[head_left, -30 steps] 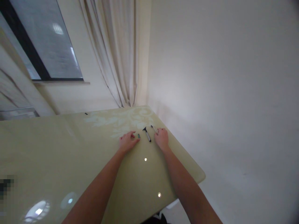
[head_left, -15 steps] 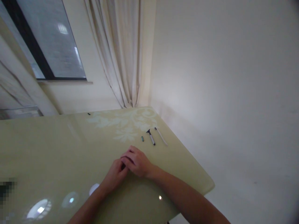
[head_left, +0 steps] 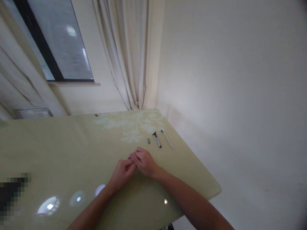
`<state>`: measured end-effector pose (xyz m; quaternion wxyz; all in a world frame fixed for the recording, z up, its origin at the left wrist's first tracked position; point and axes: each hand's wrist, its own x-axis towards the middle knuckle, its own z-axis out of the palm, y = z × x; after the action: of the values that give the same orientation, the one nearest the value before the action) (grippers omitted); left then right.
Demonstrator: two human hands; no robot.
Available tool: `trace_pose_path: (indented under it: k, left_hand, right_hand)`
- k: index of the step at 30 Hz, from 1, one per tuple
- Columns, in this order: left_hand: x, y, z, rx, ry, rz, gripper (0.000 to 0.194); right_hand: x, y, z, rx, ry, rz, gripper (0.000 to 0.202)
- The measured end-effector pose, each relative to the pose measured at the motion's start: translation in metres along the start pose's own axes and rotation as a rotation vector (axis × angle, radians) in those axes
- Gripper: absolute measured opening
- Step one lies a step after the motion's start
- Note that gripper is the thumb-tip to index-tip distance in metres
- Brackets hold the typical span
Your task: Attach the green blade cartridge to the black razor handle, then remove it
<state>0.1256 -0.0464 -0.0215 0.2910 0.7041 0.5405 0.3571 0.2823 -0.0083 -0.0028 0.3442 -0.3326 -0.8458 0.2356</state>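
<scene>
My left hand and my right hand meet over the pale green table, their curled fingers touching. Both are closed, and whatever may be between the fingers is hidden. Beyond my right hand lies a small dark cartridge-like piece. To its right is a razor with a grey and black handle, its head pointing away. Further right, near the table's edge, lies a white toothbrush with a dark head.
A small black item lies at the table's far edge. Behind it are beige curtains and a window. A white wall runs along the right. At the lower left is a pixelated dark shape.
The view has shifted a little left, so the table items appear slightly further right. My hands stay together, with the fingers of the left hand a little closer in against the right.
</scene>
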Motion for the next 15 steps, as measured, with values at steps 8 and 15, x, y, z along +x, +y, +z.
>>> trace_pose_path:
  k: [8,15]
  left_hand:
    - [0.057,0.017,0.026,0.143,-0.062,-0.052,0.035]
    - [0.112,0.012,0.039,0.421,0.014,-0.129,0.068]
  right_hand:
    - [0.015,0.035,-0.043,-0.341,0.307,0.334,0.028]
    - [0.011,0.063,-0.06,-0.592,0.257,0.52,0.03]
